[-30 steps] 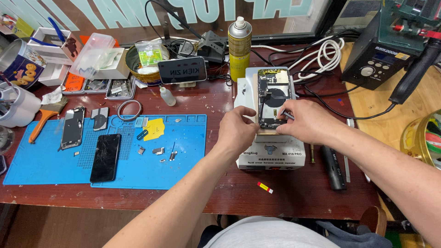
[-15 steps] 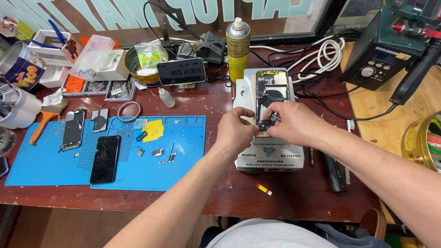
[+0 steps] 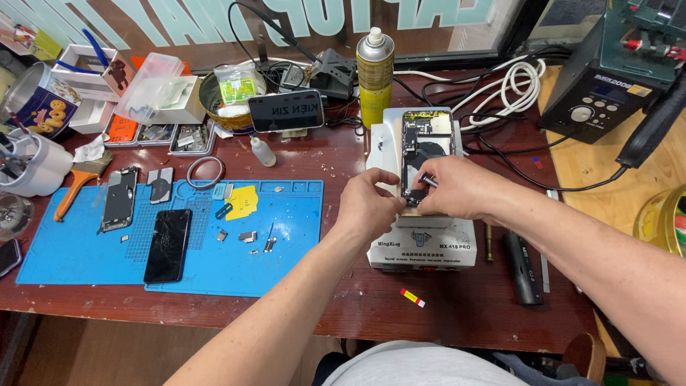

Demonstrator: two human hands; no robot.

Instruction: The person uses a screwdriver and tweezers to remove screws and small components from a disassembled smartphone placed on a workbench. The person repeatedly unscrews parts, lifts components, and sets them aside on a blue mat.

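At the far left of the counter (image 3: 464,314) stands a white mug (image 3: 28,168) beside a blue cookie tin (image 3: 39,107), with an orange-handled brush (image 3: 75,187) lying just in front. A blue work mat (image 3: 286,243) spreads across the left half; on it lie an opened phone frame (image 3: 118,199), a black phone with a cracked face (image 3: 168,245), a yellow sticky note (image 3: 243,201) and a few small metal parts (image 3: 248,236). Behind the mat sit small parts trays (image 3: 161,136), a round tin bowl (image 3: 214,100) and a dark phone propped on its side (image 3: 286,111). A yellow spray can (image 3: 375,75) stands upright near the middle.

The left hand (image 3: 368,207) is curled, fingertips pinched against the lower left edge of the opened phone (image 3: 421,146), which lies face down with its insides showing on top of a white heating machine (image 3: 421,243) right of the mat. The right hand (image 3: 457,189) is closed around a thin silver tool (image 3: 429,180), whose tip meets the phone's lower part; both hands nearly touch each other.

To the right, a black pen-shaped tool (image 3: 522,268) lies on the counter beside the machine, white cable coils (image 3: 518,86) sit behind, and a dark soldering station (image 3: 607,78) stands at the far right.
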